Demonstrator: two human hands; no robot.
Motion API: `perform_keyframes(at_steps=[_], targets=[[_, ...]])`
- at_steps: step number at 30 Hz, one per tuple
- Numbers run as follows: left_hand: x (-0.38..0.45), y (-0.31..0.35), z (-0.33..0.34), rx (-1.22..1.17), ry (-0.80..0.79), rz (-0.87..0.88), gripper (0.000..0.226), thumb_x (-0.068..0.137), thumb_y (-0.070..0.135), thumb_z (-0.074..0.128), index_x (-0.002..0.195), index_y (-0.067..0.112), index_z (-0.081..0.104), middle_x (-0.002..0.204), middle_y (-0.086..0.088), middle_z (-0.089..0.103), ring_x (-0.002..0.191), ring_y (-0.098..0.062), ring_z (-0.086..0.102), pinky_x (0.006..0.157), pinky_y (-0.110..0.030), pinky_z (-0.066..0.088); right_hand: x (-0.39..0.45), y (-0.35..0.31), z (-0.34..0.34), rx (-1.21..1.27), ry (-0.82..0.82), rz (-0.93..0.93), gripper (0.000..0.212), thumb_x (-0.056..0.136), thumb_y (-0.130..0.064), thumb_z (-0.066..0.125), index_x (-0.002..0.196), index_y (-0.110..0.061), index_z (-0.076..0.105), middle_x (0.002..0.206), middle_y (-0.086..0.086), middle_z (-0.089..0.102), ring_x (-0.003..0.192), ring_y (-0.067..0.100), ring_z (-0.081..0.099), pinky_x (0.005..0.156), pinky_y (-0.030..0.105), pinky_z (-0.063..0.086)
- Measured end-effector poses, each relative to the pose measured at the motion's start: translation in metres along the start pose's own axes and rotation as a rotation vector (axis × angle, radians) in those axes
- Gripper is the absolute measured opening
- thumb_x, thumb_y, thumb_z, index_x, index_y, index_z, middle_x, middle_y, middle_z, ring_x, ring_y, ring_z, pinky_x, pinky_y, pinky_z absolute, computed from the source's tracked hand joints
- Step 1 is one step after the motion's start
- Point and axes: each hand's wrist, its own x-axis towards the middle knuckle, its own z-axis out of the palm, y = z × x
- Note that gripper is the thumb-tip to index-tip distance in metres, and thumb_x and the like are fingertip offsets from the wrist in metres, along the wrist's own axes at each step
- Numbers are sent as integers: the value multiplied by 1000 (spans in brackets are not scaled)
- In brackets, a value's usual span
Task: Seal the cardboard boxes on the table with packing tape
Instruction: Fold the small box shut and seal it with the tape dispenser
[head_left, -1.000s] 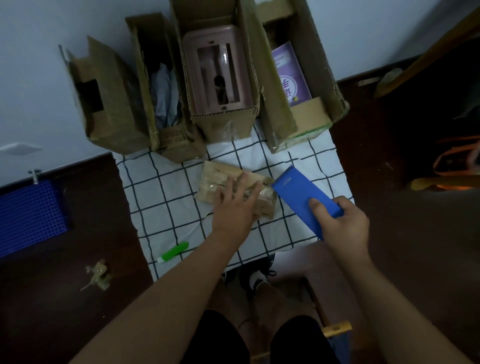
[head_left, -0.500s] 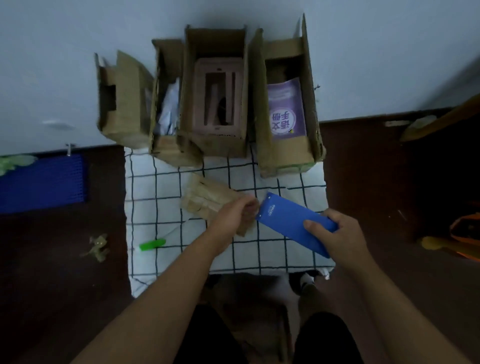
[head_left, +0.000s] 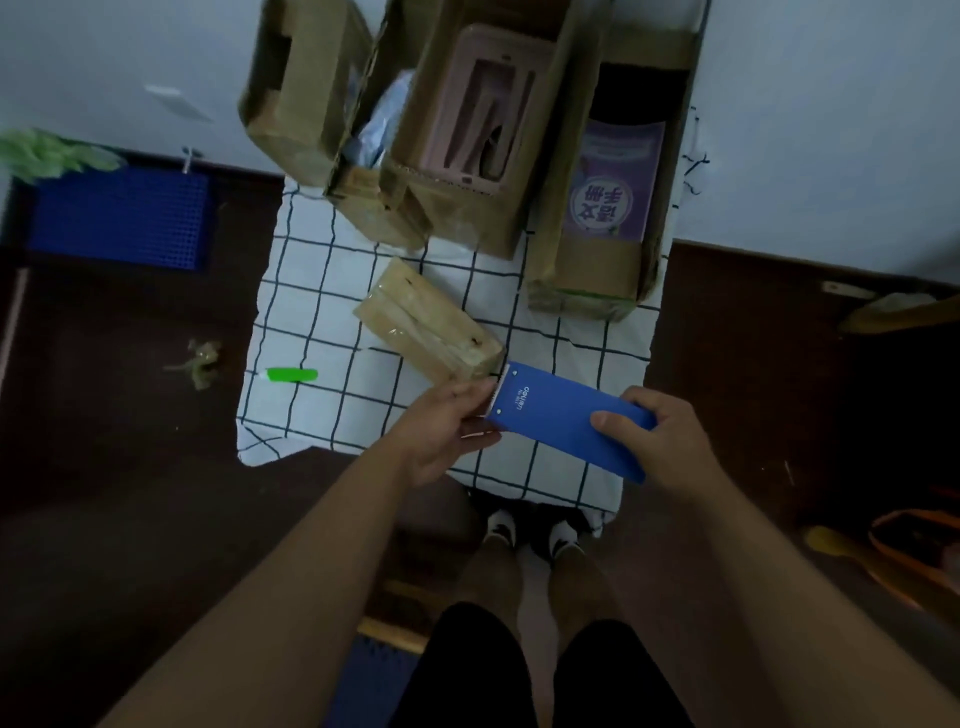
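Checked table (head_left: 322, 291), taped box (head_left: 426, 322), perhaps green pen (head_left: 291, 374)

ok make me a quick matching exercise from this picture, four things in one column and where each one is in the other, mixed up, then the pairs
Things:
1. blue tape dispenser
2. green marker
3. small taped box
4. purple book

Places:
A. lying on the checked cloth, near its left edge
B. inside the open box on the right
C. held between the left hand and the right hand
D. lying in the middle of the checked cloth, no hand on it

Pairs: 1-C, 2-A, 3-D, 4-B
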Motion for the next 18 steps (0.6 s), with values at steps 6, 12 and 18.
perform_keyframes(at_steps=[6, 12, 18], targets=[[-3, -8, -20, -166, -82, -30, 45, 76, 43, 69, 107, 11, 68, 91, -5, 74, 85, -15, 71, 73, -24, 56, -2, -12, 15, 138, 7, 84, 29, 75, -37, 69, 65, -12, 59, 62, 0, 52, 53, 10, 47, 52, 21, 35], [3, -1, -35, -70, 15, 19, 15, 97, 11, 55, 95, 13, 70, 83, -1, 73, 72, -11, 67, 66, -22, 54, 5, -29, 28, 77, -2, 58, 28, 81, -31, 77, 62, -18, 60, 57, -8, 54, 53, 7, 50, 54, 24, 37], [15, 10, -38, 105, 139, 91, 12, 96, 7, 58, 97, 5, 69, 88, -7, 73, 72, -11, 69, 65, -22, 57, 16, -35, 29, -103, 30, -4, 29, 89, -23, 75, 63, -22, 62, 55, -12, 55, 47, 1, 49, 48, 12, 37]])
